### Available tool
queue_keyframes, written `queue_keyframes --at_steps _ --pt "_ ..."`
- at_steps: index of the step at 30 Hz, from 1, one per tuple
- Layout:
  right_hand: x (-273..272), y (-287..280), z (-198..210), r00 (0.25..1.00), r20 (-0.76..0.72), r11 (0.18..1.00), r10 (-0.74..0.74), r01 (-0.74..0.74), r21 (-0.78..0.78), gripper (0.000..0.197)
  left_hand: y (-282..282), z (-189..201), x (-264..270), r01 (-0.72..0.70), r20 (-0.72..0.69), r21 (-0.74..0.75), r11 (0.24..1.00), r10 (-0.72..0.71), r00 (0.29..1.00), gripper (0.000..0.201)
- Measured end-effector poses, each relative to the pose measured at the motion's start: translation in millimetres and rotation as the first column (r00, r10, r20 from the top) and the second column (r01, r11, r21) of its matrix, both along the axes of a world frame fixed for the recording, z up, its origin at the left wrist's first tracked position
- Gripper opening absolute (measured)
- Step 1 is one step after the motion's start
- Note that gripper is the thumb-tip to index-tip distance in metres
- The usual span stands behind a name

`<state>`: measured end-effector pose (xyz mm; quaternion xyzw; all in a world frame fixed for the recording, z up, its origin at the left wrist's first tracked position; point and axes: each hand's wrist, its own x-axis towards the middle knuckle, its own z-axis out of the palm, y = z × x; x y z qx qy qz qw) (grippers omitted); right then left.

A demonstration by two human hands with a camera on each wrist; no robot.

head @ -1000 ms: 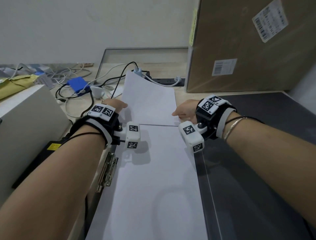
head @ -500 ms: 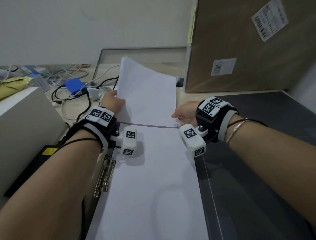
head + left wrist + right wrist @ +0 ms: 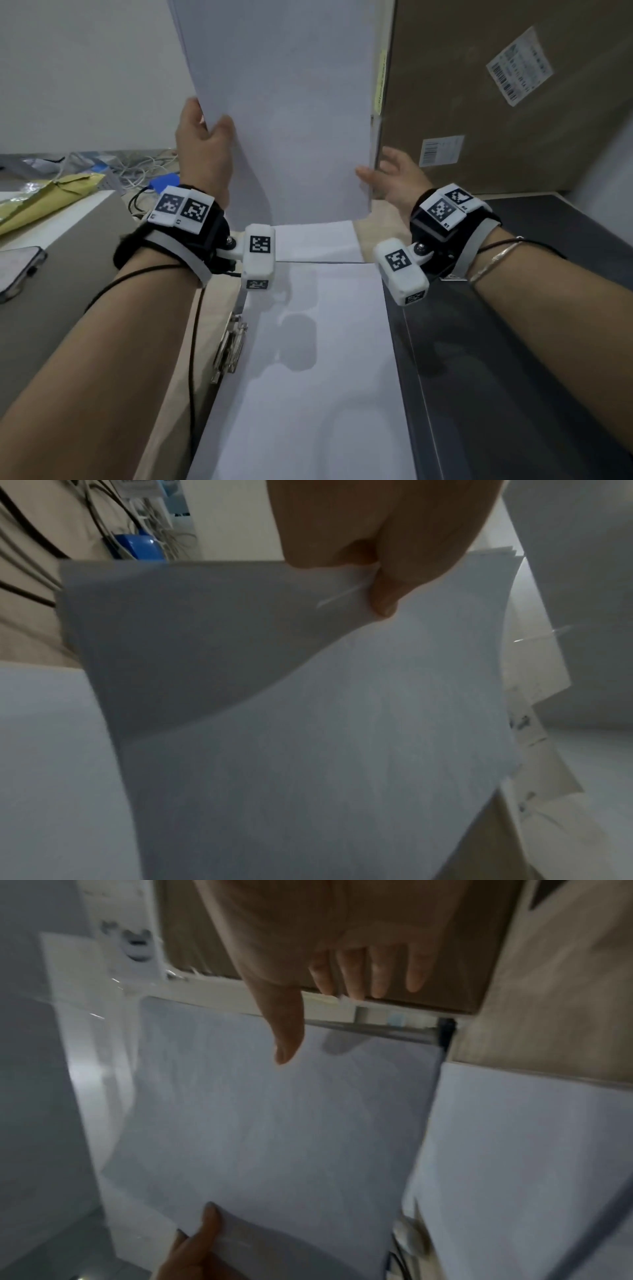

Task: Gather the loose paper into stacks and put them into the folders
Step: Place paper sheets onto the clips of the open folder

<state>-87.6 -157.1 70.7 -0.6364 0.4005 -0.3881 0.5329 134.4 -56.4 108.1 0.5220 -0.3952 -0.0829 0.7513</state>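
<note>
Left hand (image 3: pixel 205 150) has a stack of white paper (image 3: pixel 284 102) lifted upright, well above the desk, pinched at its left edge: thumb on the near face, fingers curled round the back. Left wrist view confirms it, thumb (image 3: pixel 387 599) clamped on several sheets, edges slightly fanned at the top corner. Right hand (image 3: pixel 394 181) sits at the stack's lower right edge, fingers straight and spread, thumb pointing toward the sheets; from the right wrist view the thumb (image 3: pixel 284 1037) is near the paper, can't tell if it actually touches. Not gripping anything. Below the hands a second stack of paper (image 3: pixel 308 377) lies flat in the open folder (image 3: pixel 513 377), dark cover spread out to the right, metal clip mechanism (image 3: pixel 231 346) just left of the sheets. Cardboard box (image 3: pixel 496 102) stands behind the right hand. Tangle of cables (image 3: pixel 137 168) and a blue item on the desk at left, phone (image 3: pixel 17 270) on a grey box at far left.
</note>
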Motion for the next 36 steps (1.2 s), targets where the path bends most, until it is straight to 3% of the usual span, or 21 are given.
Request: queue_keyframes --at_steps 3,6,8,12,15,23,30,33,36 --pt "-25.0 11.2 25.2 0.988 0.146 0.999 0.051 -0.053 0.007 0.079 12.3 7.5 -18.9 0.126 -0.013 0.026 0.992 -0.126 0.992 0.027" --pt "-51.5 24.6 41.3 0.989 0.115 0.995 0.099 -0.096 -0.030 0.029 23.5 3.6 -44.8 0.205 -0.045 0.064 0.977 -0.202 0.978 0.023" --pt "-72.0 35.1 41.4 0.991 0.101 0.994 0.083 -0.076 -0.073 0.020 31.8 -2.9 -65.1 0.274 -0.100 0.058 0.960 -0.267 0.958 0.023" --pt "-115.5 53.9 21.5 0.983 0.182 0.998 -0.014 0.023 -0.051 0.025 46.9 -18.2 -107.1 0.435 -0.178 0.075 0.897 -0.417 0.891 0.029" --pt "-142.4 72.8 -0.4 0.989 0.133 0.996 -0.064 0.072 -0.058 0.024 54.8 -35.9 -134.6 0.516 -0.225 0.125 0.847 -0.482 0.847 0.036" --pt "-162.3 99.2 -44.1 0.993 -0.047 0.988 -0.108 0.102 -0.118 0.036 64.6 -77.5 -165.6 0.502 -0.287 0.302 0.810 -0.425 0.858 0.031" --pt "-165.7 96.2 -48.1 0.961 -0.259 0.990 -0.092 0.061 -0.126 0.035 59.7 -76.1 -174.0 0.442 -0.361 0.389 0.809 -0.308 0.881 0.026" --pt "-175.3 95.9 -43.2 0.952 -0.270 0.982 -0.142 0.101 -0.161 0.033 55.6 -70.9 -181.6 0.413 -0.349 0.394 0.821 -0.282 0.894 0.023" --pt "-190.6 93.8 -40.9 0.942 -0.275 0.975 -0.191 0.150 -0.164 0.032 53.7 -68.0 -190.9 0.475 -0.363 0.396 0.786 -0.341 0.867 0.025"
